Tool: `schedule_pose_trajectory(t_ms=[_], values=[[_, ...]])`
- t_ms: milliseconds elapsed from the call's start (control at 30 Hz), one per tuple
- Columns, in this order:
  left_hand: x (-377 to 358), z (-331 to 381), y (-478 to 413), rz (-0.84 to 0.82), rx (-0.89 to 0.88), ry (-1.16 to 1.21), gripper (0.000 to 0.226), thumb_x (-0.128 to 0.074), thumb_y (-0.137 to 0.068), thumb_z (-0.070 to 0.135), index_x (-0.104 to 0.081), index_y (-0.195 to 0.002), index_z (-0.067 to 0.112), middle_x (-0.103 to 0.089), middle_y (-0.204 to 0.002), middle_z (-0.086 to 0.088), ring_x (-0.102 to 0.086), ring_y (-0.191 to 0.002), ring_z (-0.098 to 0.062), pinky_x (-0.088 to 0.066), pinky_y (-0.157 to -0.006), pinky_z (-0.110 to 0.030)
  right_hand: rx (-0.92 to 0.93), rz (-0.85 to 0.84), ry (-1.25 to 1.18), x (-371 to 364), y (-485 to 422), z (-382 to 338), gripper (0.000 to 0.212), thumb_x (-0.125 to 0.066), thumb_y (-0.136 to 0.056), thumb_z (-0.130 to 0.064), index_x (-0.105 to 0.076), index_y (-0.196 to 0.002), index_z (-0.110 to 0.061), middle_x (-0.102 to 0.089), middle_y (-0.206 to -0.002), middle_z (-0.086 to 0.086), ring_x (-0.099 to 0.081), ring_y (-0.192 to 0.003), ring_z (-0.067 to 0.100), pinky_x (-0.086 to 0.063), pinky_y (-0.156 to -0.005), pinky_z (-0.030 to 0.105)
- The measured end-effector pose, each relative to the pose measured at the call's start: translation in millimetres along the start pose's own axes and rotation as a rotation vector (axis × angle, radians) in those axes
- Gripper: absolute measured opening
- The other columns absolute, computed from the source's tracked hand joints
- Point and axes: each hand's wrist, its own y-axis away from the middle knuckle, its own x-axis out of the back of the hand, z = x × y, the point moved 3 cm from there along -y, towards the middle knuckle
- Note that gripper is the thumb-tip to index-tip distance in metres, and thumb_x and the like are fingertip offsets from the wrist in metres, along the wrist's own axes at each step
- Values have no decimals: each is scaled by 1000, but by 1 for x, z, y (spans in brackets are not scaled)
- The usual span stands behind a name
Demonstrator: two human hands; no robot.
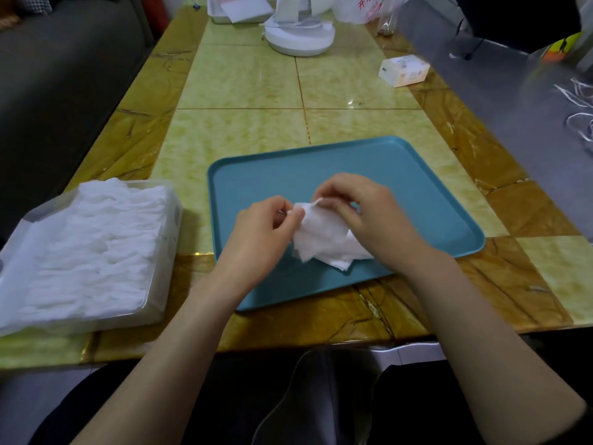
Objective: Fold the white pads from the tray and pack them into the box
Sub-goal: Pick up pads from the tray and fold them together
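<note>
A blue tray (401,175) lies in the middle of the table. Above its near part, my left hand (263,231) and my right hand (369,216) both pinch the top edge of a white pad (321,234), which hangs crumpled between them. Another white pad (345,260) lies on the tray beneath, partly hidden by my right hand. At the left stands a clear plastic box (163,303) filled with several folded white pads (93,248).
A small white carton (403,71) sits at the far right of the table. A white round fan base (300,38), a white container (240,9) and a plastic bag (369,8) stand at the far end. A grey surface with white cords (577,104) adjoins on the right.
</note>
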Motion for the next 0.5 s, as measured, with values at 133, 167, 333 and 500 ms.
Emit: schedule_pose_trajectory(t_ms=[133, 167, 333, 500], values=[[-2, 1, 1, -80, 11, 4, 25, -51, -95, 24, -59, -74, 11, -64, -76, -23, -42, -58, -15, -29, -51, -25, 43, -47, 37, -6, 1, 2, 14, -56, -86, -22, -65, -87, -11, -57, -83, -9, -50, -81, 4, -42, -75, 18], [-2, 2, 1, -82, 12, 11, 23, -51, -94, 22, -61, -78, 9, -64, -77, -24, -44, -61, -16, -33, -54, -29, 38, -39, 25, -6, 1, 1, 14, -58, -86, -23, -65, -87, -11, -58, -82, -9, -51, -80, 4, -43, -74, 18], [0, 2, 0, -69, -9, 14, 21, -50, -95, 20, -64, -82, 10, -66, -78, -23, -58, -71, -34, -45, -64, -45, -41, -43, -137, -5, 1, -5, 5, -67, -83, -19, -68, -84, -15, -65, -77, -12, -59, -76, 3, -43, -70, 12], [0, 3, 0, -76, -24, 12, 21, -51, -95, 21, -65, -83, 12, -66, -76, -22, -54, -66, -29, -44, -61, -39, -93, -54, -259, -5, 2, -7, 3, -69, -81, -18, -67, -81, -19, -68, -77, -10, -63, -75, 3, -49, -71, 18]])
